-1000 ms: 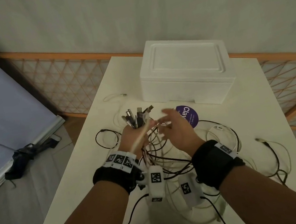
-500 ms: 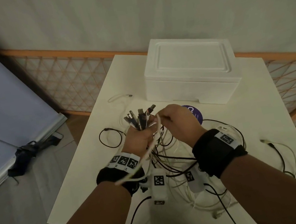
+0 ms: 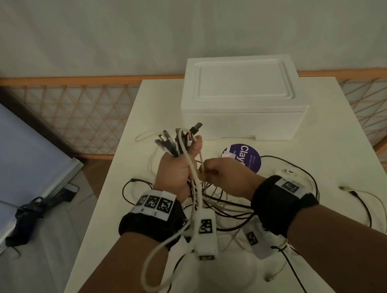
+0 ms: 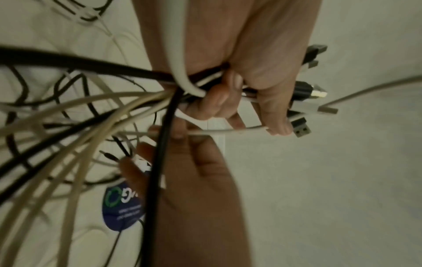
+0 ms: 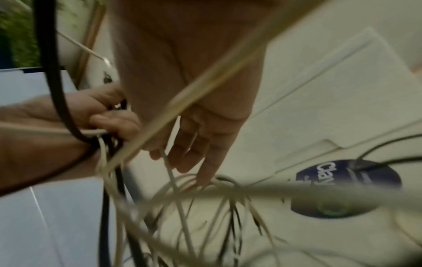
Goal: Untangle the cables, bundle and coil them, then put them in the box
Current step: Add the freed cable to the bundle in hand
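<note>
1. Left hand (image 3: 176, 172) fisted around the cables (image 3: 176, 141) bundle, plugs sticking up, mid-frame.
2. Right hand (image 3: 227, 174) pinching one white cable (image 3: 202, 167) just beside it.
3. Box (image 3: 242, 95) sits lidded, upper centre of worktop (image 3: 354, 141).

closed white foam box (image 3: 244, 103) blocks far tabletop (image 3: 364, 144) | black and white cable loops (image 3: 234, 205) clutter centre beneath both hands | bare strip right of box | round purple sticker (image 3: 246, 160) flat, no obstacle
</note>
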`<action>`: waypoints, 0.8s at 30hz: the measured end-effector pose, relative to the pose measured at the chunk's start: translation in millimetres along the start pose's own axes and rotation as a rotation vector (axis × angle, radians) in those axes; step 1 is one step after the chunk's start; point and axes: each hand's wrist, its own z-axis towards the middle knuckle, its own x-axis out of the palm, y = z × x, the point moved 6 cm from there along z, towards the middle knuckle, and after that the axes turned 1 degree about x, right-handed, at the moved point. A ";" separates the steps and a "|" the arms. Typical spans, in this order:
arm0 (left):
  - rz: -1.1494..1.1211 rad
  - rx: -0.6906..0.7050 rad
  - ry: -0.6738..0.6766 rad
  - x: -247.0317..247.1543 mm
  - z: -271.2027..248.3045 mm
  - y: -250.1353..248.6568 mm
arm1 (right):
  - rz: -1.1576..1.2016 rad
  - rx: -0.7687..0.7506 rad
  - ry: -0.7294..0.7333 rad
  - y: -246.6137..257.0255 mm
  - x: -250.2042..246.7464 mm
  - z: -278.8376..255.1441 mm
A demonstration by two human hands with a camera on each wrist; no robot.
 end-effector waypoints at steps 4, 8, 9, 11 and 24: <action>0.177 -0.093 0.048 -9.6 2.3 35.1 | 0.319 -0.008 -0.317 15.9 -35.4 0.7; 0.351 -0.166 -0.018 -21.6 -6.7 61.7 | 0.551 -0.057 -0.485 26.0 -59.4 -4.0; 0.318 -0.169 -0.040 -22.8 -6.8 61.3 | 0.487 -0.067 -0.470 25.5 -57.4 -5.3; 0.234 -0.153 -0.046 -23.2 -4.5 56.1 | 0.312 -0.018 -0.386 17.4 -46.7 -9.1; 0.612 -0.153 0.019 -41.3 1.8 60.0 | 0.626 -0.074 -0.674 38.6 -79.9 -37.2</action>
